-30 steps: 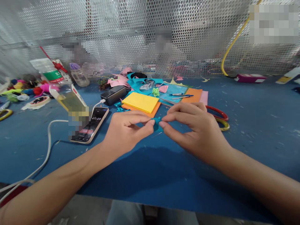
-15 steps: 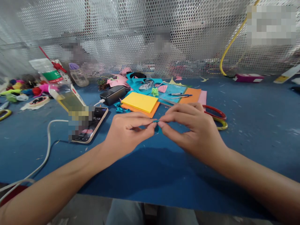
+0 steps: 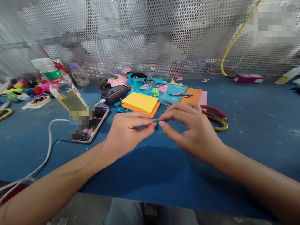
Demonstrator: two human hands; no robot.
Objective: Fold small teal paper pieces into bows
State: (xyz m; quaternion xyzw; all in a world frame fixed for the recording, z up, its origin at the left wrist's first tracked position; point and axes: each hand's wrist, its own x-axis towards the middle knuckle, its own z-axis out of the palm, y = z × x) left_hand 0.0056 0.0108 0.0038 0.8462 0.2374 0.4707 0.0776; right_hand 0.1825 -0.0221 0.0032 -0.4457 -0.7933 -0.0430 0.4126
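Note:
Between my two hands, above the blue table, is a small piece of teal paper [image 3: 157,121], mostly hidden by the fingertips. My left hand [image 3: 131,132] pinches its left end between thumb and forefinger. The thumb and fingers of my right hand [image 3: 193,129] are closed on its right end. Just beyond the hands lie a yellow paper stack [image 3: 140,101] and an orange sheet [image 3: 153,113] under it. Scissors with red and yellow handles [image 3: 214,114] rest behind my right hand, their blades partly covered by it.
On the left, a phone [image 3: 99,120] lies by a leaning bottle [image 3: 70,97], near a black box [image 3: 114,94] with a white cable. Paper scraps [image 3: 138,84], a green folded paper [image 3: 155,91] and pens [image 3: 180,96] lie behind. A perforated metal panel [image 3: 131,40] borders the back.
The teal paper shows less below the fingertips than before. Both hands keep their pinch at nearly the same spot, and the view has shifted very slightly.

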